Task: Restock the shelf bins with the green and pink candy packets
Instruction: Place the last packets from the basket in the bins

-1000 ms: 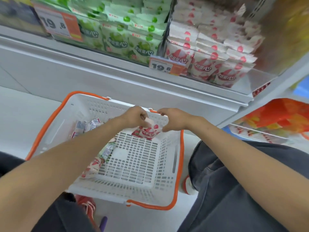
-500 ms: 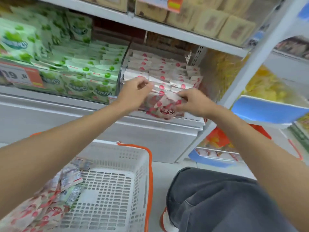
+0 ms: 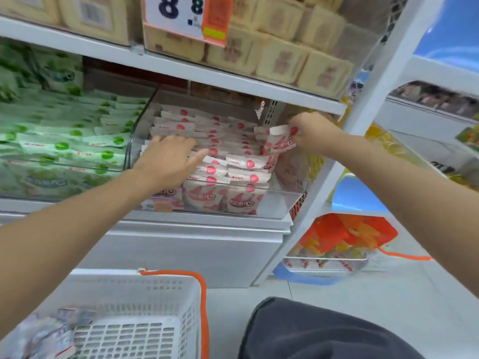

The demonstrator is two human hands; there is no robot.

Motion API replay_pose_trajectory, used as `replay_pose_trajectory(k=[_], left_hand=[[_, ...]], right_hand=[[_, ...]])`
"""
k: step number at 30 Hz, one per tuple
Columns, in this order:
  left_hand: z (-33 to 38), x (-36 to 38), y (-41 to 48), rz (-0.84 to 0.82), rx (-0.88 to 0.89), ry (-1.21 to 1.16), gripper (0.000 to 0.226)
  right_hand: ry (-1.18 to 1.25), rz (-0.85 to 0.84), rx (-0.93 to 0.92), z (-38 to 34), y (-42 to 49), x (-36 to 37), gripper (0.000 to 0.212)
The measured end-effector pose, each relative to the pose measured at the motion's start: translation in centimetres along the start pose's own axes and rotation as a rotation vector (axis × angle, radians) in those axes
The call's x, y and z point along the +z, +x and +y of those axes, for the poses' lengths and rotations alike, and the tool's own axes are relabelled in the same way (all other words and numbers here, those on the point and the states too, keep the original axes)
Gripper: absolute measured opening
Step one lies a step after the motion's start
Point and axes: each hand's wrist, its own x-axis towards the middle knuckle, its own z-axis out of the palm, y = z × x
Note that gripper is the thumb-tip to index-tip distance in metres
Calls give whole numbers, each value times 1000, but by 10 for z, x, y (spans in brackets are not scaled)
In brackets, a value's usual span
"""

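Right grip [image 3: 313,133] pinches one pink candy packet [image 3: 281,142] at the right end of the clear shelf bin [image 3: 283,202], and we judge it is being slotted into the gap there. Left grip [image 3: 168,161] lies flat, fingers straight, on the stacked pink rows [image 3: 233,161], likely holding them back. Green packets [image 3: 77,151] fill the bin beside.

White shelf upright [image 3: 368,104]: beige packets [image 3: 280,55] and price tag [image 3: 186,14] to its upper left; orange bag [image 3: 347,237] right of its foot; perforated basket [image 3: 155,288] lower left.
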Motion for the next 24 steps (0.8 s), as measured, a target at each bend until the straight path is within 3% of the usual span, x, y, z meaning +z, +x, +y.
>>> replay_pose_trajectory(k=[4,9,14,24], left_hand=[[-2,4,0,-15,4,-8,64],[-1,3,0,-7,11,-15,67],[-2,4,0,-10,6,-8,83],[-2,5,0,5,6,-27,81]], right_hand=[[15,-94,11,4,8,10,9],[-28,-169,79,11,22,28,35],[-54,-212,106,7,34,24,37],[-199,-260,74,4,46,13,40]])
